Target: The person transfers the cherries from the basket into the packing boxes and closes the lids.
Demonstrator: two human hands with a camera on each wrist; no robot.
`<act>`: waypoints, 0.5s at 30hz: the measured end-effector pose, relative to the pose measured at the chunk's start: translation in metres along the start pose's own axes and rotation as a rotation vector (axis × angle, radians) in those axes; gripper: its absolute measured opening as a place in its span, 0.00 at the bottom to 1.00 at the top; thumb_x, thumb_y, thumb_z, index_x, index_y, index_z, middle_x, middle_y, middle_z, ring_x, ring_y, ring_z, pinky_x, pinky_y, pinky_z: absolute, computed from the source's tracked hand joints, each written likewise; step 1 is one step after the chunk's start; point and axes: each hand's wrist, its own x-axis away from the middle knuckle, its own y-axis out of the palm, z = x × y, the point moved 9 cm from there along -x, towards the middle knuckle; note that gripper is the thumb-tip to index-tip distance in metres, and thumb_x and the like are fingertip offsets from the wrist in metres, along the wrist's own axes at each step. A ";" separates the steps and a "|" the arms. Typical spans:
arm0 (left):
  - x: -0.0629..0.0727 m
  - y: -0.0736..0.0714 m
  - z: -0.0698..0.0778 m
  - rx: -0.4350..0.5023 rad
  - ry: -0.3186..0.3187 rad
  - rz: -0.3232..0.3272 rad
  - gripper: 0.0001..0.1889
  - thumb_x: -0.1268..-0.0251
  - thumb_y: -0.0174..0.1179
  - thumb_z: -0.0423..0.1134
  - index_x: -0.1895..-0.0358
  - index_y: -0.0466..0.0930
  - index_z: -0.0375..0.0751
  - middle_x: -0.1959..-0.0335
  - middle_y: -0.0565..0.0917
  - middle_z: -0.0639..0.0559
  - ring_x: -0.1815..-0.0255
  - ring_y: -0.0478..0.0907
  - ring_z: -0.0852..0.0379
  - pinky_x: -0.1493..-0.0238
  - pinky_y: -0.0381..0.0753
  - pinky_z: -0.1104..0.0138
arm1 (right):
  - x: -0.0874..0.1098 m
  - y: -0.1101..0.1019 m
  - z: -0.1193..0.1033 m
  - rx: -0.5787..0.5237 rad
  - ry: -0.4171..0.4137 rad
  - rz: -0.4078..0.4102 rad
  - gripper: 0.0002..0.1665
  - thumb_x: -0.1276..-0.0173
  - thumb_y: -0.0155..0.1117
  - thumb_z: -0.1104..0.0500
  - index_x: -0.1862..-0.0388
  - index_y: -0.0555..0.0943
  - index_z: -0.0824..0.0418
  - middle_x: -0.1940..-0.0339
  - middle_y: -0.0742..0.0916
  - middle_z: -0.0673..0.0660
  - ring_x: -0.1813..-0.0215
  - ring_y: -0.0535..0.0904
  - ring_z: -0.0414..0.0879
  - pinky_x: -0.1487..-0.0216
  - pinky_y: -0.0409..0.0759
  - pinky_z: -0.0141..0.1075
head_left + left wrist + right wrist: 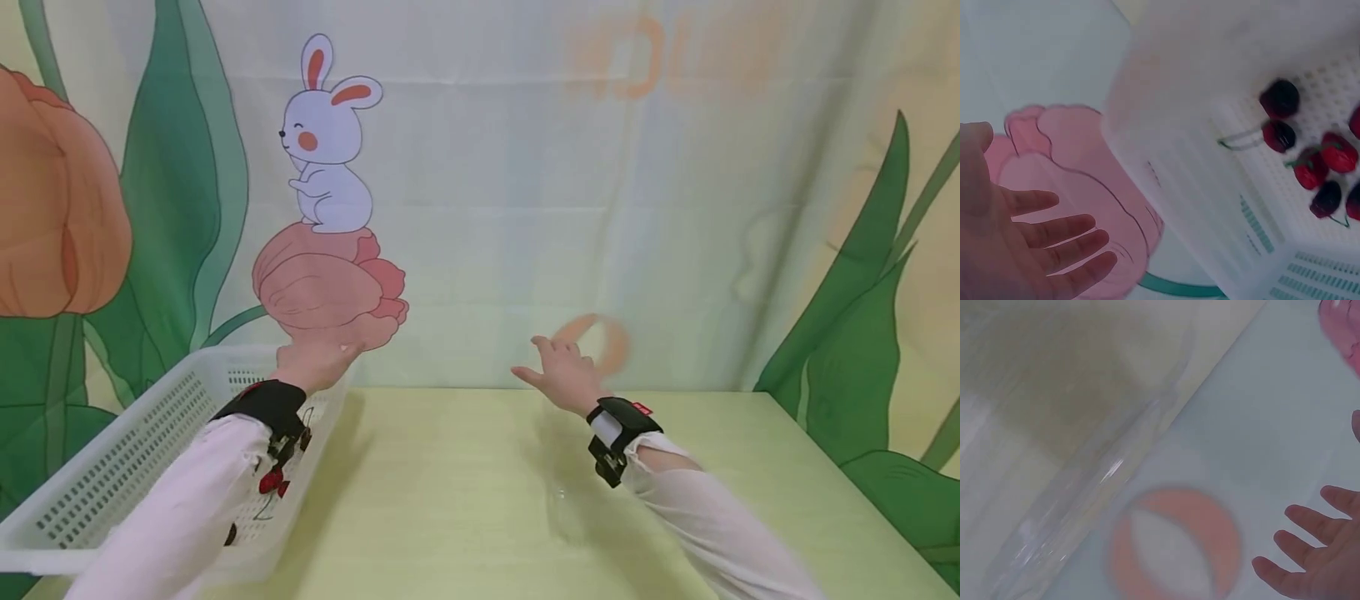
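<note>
My left hand (318, 364) hovers over the far end of a white plastic basket (131, 462), its fingers spread and holding nothing. Several dark red cherries (1338, 153) with thin green stems lie on the basket's perforated floor in the left wrist view. In the head view my left forearm hides part of them. The right hand (562, 375) is raised above the table's far part, fingers apart and nothing in its grasp. Below it a see-through, glossy object (562, 508) stands on the table, its outline faint; the right wrist view shows its clear, shiny side (1110, 469).
A pale yellow-green table (442, 492) carries the basket at its left side. Behind it hangs a curtain (480, 167) printed with a rabbit, tulips and green leaves. Each wrist wears a black strap (626, 417) with a small camera.
</note>
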 end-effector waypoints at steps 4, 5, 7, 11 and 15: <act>0.012 -0.018 -0.037 -0.264 -0.139 -0.017 0.42 0.36 0.34 0.64 0.33 0.50 0.29 0.41 0.57 0.23 0.45 0.53 0.24 0.55 0.57 0.36 | -0.002 0.005 -0.039 -0.021 -0.066 0.002 0.37 0.35 0.52 0.41 0.37 0.64 0.65 0.45 0.73 0.65 0.42 0.65 0.60 0.48 0.63 0.51; 0.016 -0.022 -0.043 -0.277 -0.149 -0.029 0.43 0.36 0.32 0.65 0.34 0.50 0.26 0.43 0.58 0.21 0.46 0.54 0.23 0.55 0.57 0.36 | -0.003 0.008 -0.048 -0.031 -0.084 -0.002 0.37 0.35 0.51 0.40 0.38 0.64 0.65 0.45 0.73 0.64 0.43 0.65 0.59 0.48 0.63 0.49; 0.025 -0.030 -0.054 -0.290 -0.146 -0.055 0.44 0.35 0.32 0.64 0.36 0.49 0.21 0.46 0.57 0.19 0.47 0.54 0.23 0.55 0.57 0.36 | -0.002 0.013 -0.067 -0.055 -0.113 -0.013 0.36 0.35 0.52 0.40 0.39 0.66 0.65 0.45 0.74 0.63 0.43 0.66 0.59 0.48 0.64 0.48; 0.042 -0.048 -0.079 -0.326 -0.166 -0.117 0.40 0.31 0.34 0.57 0.44 0.53 0.12 0.49 0.58 0.16 0.49 0.56 0.23 0.54 0.58 0.39 | 0.002 0.030 -0.105 -0.115 -0.210 -0.070 0.34 0.35 0.53 0.42 0.39 0.65 0.63 0.44 0.73 0.61 0.43 0.65 0.57 0.47 0.64 0.47; 0.059 -0.064 -0.116 -0.325 -0.299 -0.152 0.39 0.31 0.37 0.54 0.45 0.51 0.09 0.50 0.55 0.13 0.50 0.53 0.19 0.54 0.57 0.37 | 0.013 0.049 -0.146 -0.173 -0.365 -0.152 0.33 0.36 0.55 0.43 0.38 0.65 0.62 0.42 0.72 0.58 0.41 0.65 0.51 0.44 0.62 0.39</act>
